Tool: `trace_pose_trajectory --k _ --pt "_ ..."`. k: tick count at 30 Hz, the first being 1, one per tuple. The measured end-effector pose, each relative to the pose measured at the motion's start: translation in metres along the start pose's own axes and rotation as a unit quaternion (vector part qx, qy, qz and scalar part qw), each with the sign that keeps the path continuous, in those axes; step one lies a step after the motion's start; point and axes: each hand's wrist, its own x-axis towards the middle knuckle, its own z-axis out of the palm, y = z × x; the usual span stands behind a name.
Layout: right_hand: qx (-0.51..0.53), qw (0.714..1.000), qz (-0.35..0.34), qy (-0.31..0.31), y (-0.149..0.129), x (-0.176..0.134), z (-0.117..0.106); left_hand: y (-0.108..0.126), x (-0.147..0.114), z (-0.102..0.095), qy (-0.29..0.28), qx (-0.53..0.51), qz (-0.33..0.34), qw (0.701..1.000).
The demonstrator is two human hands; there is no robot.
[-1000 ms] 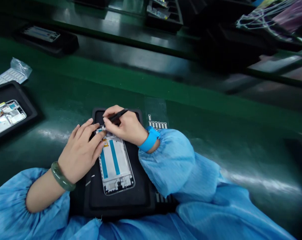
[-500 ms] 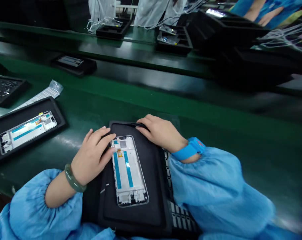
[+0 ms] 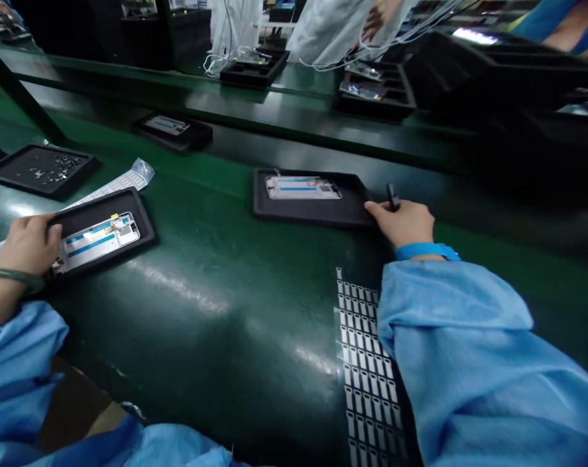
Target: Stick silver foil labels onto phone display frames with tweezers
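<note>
At the right, my right hand [image 3: 405, 222] pinches the right end of a black foam tray [image 3: 355, 211]. A slim black tool [image 3: 392, 196] sticks up from between its fingers. In that tray lies a phone frame [image 3: 298, 188] with blue strips. My left hand [image 3: 30, 245], a green bangle at its wrist, curls its fingers over the near left end of a second black tray [image 3: 145, 224]. This tray holds another phone frame [image 3: 97, 243] with blue strips and a yellow tab, its left end partly covered by my hand.
A sheet of small pale stickers [image 3: 367, 357] lies beside my right sleeve. At the left are a tray of small metal parts [image 3: 41, 168] and a white strip sheet [image 3: 113, 186]. Another tray with a phone frame [image 3: 167, 124] sits farther back. Black bins [image 3: 379, 97] stand beyond.
The tray in front of me has moved away and turned sideways, with my right hand at its end. My left hand has left its phone frame and moved left to the other tray.
</note>
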Motion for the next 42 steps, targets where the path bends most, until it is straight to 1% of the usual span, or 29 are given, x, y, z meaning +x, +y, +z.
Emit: trace_pose_trajectory --k 2,4,6,8,9,10,11,13,15,17,20,22,23,25,26,27,29,31,33,35,37,38,39,40,42 --pt "0.004 1.0 0.016 0.014 0.002 -0.004 0.0 -0.013 0.012 0.002 -0.018 0.026 -0.03 0.999" --pt "0.01 1.0 -0.004 0.028 -0.001 -0.016 -0.002 -0.021 0.022 0.003 -0.037 0.046 -0.044 0.997" --pt "0.016 0.998 -0.055 0.034 -0.008 -0.031 -0.003 -0.025 0.029 0.003 -0.062 0.058 -0.04 0.996" --pt "0.016 0.992 -0.126 0.008 -0.016 -0.044 -0.003 -0.029 0.036 0.0 -0.083 0.066 -0.031 0.994" --pt "0.009 0.988 -0.151 -0.01 -0.019 -0.049 -0.001 -0.03 0.038 -0.003 -0.086 0.072 -0.031 0.993" --pt "-0.002 0.987 -0.16 -0.022 -0.023 -0.051 0.001 -0.031 0.041 -0.005 -0.085 0.078 -0.034 0.993" --pt "-0.013 0.988 -0.151 -0.025 -0.027 -0.052 0.005 -0.031 0.042 -0.007 -0.082 0.085 -0.04 0.992" --pt "-0.025 0.994 -0.103 -0.007 -0.033 -0.05 0.012 -0.031 0.042 -0.012 -0.078 0.093 -0.047 0.992" --pt "-0.014 0.998 -0.063 0.022 -0.038 -0.047 0.017 -0.026 0.034 -0.015 -0.087 0.091 -0.043 0.991" --pt "0.013 0.997 -0.058 0.05 -0.043 -0.045 0.017 -0.015 0.018 -0.016 -0.109 0.081 -0.024 0.99" --pt "0.076 0.99 -0.087 0.082 -0.05 -0.048 0.007 0.015 -0.019 -0.014 -0.163 0.048 0.035 0.985" --pt "0.142 0.98 -0.117 0.077 -0.055 -0.055 -0.004 0.042 -0.047 -0.011 -0.203 0.018 0.083 0.976" --pt "0.184 0.973 -0.126 0.062 -0.057 -0.059 -0.009 0.056 -0.061 -0.01 -0.219 0.007 0.101 0.971" --pt "0.266 0.956 -0.12 0.016 -0.061 -0.07 -0.019 0.085 -0.087 -0.01 -0.251 -0.006 0.134 0.959" --pt "0.297 0.948 -0.111 -0.01 -0.063 -0.075 -0.022 0.099 -0.1 -0.01 -0.248 -0.001 0.149 0.957" --pt "0.325 0.94 -0.099 -0.034 -0.066 -0.081 -0.025 0.111 -0.112 -0.011 -0.257 0.005 0.174 0.951" --pt "0.39 0.914 -0.078 -0.079 -0.072 -0.093 -0.029 0.13 -0.135 -0.013 -0.234 0.032 0.209 0.949" --pt "0.479 0.867 -0.061 -0.125 -0.08 -0.105 -0.031 0.142 -0.155 -0.016 -0.228 0.053 0.243 0.941" --pt "0.56 0.81 -0.048 -0.167 -0.09 -0.116 -0.034 0.148 -0.166 -0.018 -0.246 0.05 0.286 0.925" --pt "0.612 0.761 -0.041 -0.211 -0.101 -0.125 -0.036 0.152 -0.164 -0.02 -0.248 0.043 0.326 0.911" --pt "0.638 0.723 -0.04 -0.262 -0.112 -0.132 -0.039 0.157 -0.148 -0.02 -0.213 0.038 0.36 0.907" --pt "0.642 0.712 -0.04 -0.283 -0.118 -0.134 -0.039 0.161 -0.137 -0.019 -0.18 0.029 0.375 0.909" --pt "0.641 0.706 -0.039 -0.297 -0.123 -0.136 -0.039 0.165 -0.124 -0.016 -0.155 0.004 0.396 0.905" --pt "0.637 0.708 -0.037 -0.304 -0.128 -0.138 -0.038 0.171 -0.111 -0.012 -0.129 -0.044 0.418 0.898" --pt "0.622 0.72 -0.034 -0.304 -0.138 -0.14 -0.033 0.183 -0.088 0.0 -0.079 -0.112 0.453 0.881"
